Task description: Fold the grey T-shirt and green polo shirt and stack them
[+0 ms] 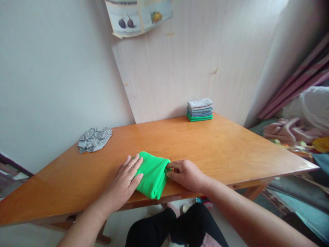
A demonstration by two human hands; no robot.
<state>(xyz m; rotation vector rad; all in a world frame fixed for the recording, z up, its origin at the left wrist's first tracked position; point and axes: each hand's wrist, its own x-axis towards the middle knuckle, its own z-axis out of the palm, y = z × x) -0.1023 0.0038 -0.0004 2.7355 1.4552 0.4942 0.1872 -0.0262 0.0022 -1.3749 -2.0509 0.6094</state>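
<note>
A bright green folded cloth [152, 175] lies at the table's near edge, its front corner reaching to the edge. My left hand [125, 180] rests flat on its left side with the fingers stretched out. At the right side, my right hand [186, 174] pinches the folded end of the cloth between thumb and fingers; the fingertips are partly tucked into the fold. The cloth's exact kind cannot be made out from its folded shape.
A neat stack of folded cloths [199, 109], grey, blue and green, stands at the back of the wooden table [226, 147]. A crumpled striped garment [94, 139] lies at the back left. Bedding and clothes [295, 130] are heaped beyond the table's right side.
</note>
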